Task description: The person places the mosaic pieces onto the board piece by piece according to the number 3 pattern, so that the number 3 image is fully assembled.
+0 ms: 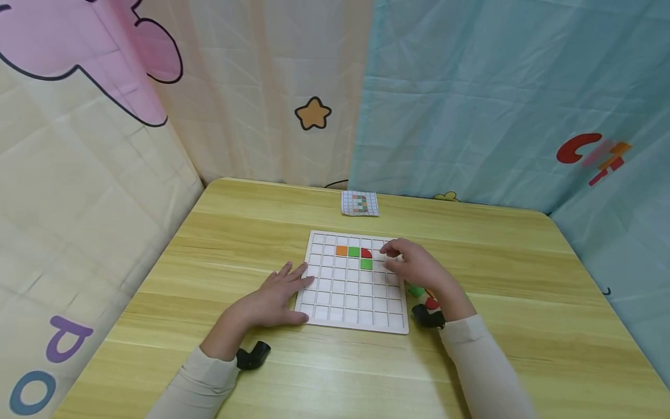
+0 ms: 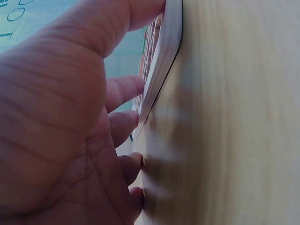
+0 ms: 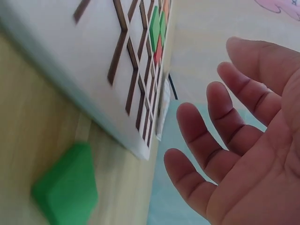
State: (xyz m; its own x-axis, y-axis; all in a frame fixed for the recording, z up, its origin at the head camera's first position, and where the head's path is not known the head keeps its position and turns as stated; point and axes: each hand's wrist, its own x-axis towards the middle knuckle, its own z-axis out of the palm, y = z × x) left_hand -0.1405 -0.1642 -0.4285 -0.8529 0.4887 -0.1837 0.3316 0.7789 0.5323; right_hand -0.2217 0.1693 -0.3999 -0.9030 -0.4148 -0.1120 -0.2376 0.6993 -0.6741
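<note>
A white grid board is laid flat on a wood-grained table, between the two hands. Four tiles are seated in its cells toward the far edge. In one row, from left to right, are set an orange tile, a green tile and a red tile with one rounded corner; a second green tile is set directly on the near side of the red one.

The left hand is placed at the board's left edge with fingers spread and nothing gripped; the edge is touched by the thumb and the nearest fingers, and the table by the outer two. The right hand is held above the board's right side, its fingers loosely bent and apart, with no piece held.

Loose pieces in green and red are located beside the board's right edge, partly covered by the right forearm. A printed grid card is positioned beyond the board, near the table's far edge. The table is bordered by patterned curtains.
</note>
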